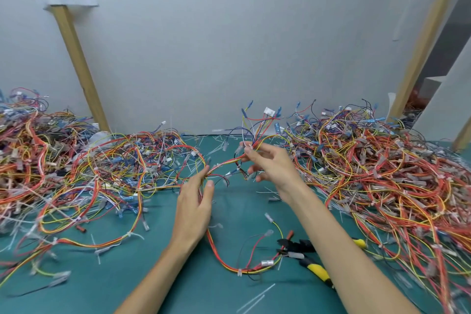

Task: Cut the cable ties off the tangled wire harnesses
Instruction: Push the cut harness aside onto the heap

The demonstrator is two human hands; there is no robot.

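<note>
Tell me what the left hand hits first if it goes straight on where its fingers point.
The left hand pinches the wire harness; past that, likely loose cable ties on the mat, depth unclear.

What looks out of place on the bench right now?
Nothing looks damaged. The cutters lie unused on the mat beside the right forearm, a loose wire end across their nose, while the left hand and right hand both hold one harness. White tie offcuts litter the mat.
</note>
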